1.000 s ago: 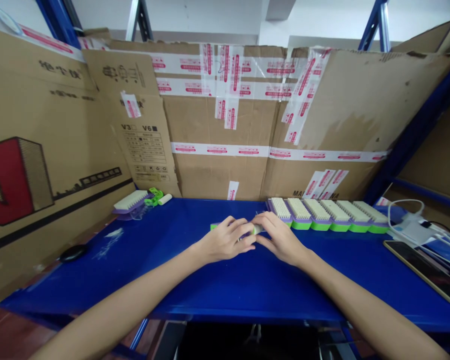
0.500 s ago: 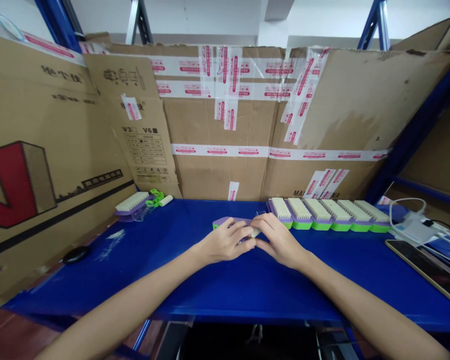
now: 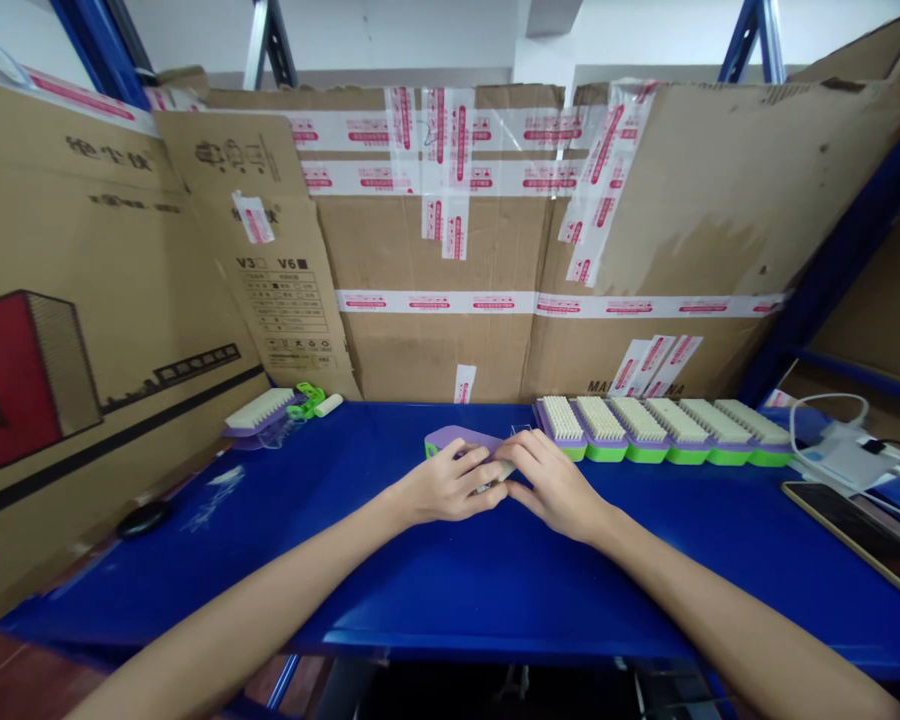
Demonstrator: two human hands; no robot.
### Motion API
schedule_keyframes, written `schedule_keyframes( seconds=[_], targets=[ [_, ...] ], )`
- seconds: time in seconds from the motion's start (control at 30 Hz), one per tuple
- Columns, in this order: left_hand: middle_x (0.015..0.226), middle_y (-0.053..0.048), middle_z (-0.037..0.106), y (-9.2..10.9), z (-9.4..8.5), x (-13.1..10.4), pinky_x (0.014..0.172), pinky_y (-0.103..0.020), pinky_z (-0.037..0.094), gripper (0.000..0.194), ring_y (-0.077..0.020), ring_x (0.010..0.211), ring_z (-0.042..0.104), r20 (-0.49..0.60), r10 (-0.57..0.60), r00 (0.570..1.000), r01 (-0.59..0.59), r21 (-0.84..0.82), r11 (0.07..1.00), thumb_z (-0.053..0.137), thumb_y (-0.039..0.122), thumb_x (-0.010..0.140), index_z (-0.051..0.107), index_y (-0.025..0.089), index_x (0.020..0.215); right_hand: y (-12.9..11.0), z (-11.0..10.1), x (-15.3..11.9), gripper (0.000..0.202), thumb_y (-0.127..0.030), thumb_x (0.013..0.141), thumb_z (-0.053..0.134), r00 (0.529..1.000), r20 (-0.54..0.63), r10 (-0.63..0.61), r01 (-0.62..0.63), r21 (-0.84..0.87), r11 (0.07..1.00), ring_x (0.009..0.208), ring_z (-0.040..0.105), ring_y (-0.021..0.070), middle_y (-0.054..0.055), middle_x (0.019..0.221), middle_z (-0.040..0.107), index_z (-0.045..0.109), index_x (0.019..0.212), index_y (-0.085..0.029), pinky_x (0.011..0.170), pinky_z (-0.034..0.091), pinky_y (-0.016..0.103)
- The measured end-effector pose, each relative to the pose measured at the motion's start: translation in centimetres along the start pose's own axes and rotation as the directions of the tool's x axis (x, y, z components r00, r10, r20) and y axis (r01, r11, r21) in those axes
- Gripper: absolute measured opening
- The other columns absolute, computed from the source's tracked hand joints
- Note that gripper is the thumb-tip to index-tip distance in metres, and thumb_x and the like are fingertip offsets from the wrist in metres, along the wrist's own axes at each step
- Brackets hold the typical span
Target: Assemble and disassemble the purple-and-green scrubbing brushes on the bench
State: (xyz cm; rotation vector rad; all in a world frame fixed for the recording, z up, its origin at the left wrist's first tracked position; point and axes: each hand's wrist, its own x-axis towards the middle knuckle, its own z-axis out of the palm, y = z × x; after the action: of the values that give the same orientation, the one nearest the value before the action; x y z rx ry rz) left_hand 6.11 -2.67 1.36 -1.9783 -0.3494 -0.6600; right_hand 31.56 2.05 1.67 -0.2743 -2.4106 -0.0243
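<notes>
Near the middle of the blue table lies a purple and green case (image 3: 450, 436), partly covered by my hands. My left hand (image 3: 457, 485) has its fingers closed at the case's near right side. Against it, my right hand (image 3: 551, 480) pinches a small pale piece (image 3: 505, 468) between thumb and fingers. The fingertips of both hands meet there and hide most of what they hold. A small clear plastic piece (image 3: 521, 432) shows just behind my right hand.
Several purple-green cases with pale pegs (image 3: 645, 430) stand in a row at the back right. Another pegged block (image 3: 261, 408) and green parts (image 3: 309, 400) lie back left. A phone (image 3: 862, 535) and white cables (image 3: 829, 440) are at right. Cardboard (image 3: 435, 350) walls the back.
The view has shifted slightly. More of the case's purple top shows beside my left hand, and both hands remain together in nearly the same place.
</notes>
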Motion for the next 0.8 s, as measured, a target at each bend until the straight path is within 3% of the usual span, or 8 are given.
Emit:
schedule_keyframes(
  seconds=[0.8],
  targets=[
    [0.11,-0.007,0.073,1.0,-0.3,-0.2,0.085,-0.041,0.056,0.004,-0.0237,0.102,0.067,-0.056,-0.113,0.992,0.112,-0.029,0.993,0.068,0.019,0.109,0.066,0.02,0.112,-0.9,-0.3,0.2,0.022,-0.029,0.117,0.059,0.999,-0.022,-0.025,0.025,0.004,1.0,0.108,0.066,0.0314,0.013,0.126,0.072,0.06,0.139,-0.024,0.096,0.061,0.051]
  ],
)
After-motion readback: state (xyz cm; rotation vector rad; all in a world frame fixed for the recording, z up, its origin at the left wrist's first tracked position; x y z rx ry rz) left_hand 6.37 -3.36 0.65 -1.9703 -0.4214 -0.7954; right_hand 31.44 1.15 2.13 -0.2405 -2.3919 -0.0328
